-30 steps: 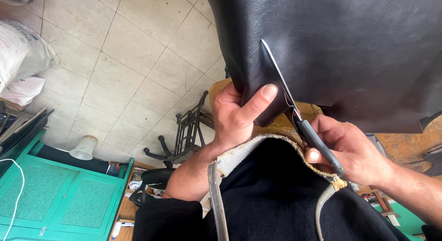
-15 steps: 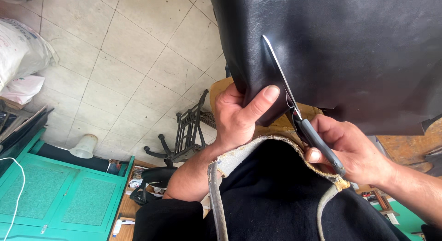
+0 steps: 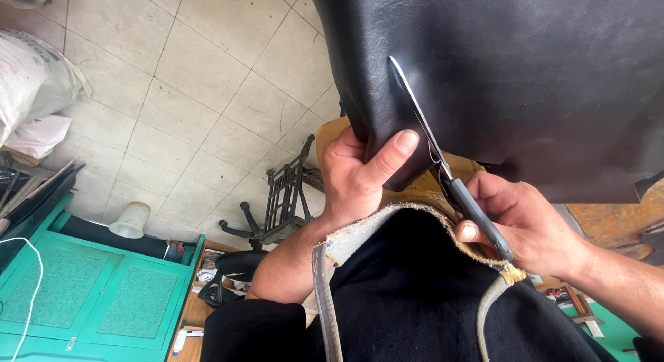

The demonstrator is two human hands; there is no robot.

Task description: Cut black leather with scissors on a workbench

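A large sheet of black leather (image 3: 512,78) fills the upper right of the head view. My left hand (image 3: 360,172) pinches its lower left corner, thumb lying on the leather's face. My right hand (image 3: 529,227) grips the dark handles of a pair of scissors (image 3: 443,165). The long silver blade runs up over the leather just right of my left thumb. A black apron with a frayed pale edge (image 3: 408,286) covers my lap below both hands.
Pale floor tiles (image 3: 207,71) lie at the left. A green cabinet (image 3: 83,293) stands at the lower left with a white cup (image 3: 131,220) above it. A black metal stand (image 3: 280,196) and white sacks (image 3: 34,85) are nearby. A tan surface (image 3: 339,130) shows beneath the leather.
Both hands keep the same hold on the leather and scissors. The view has shifted only slightly; the scissor blade stays in about the same place on the leather.
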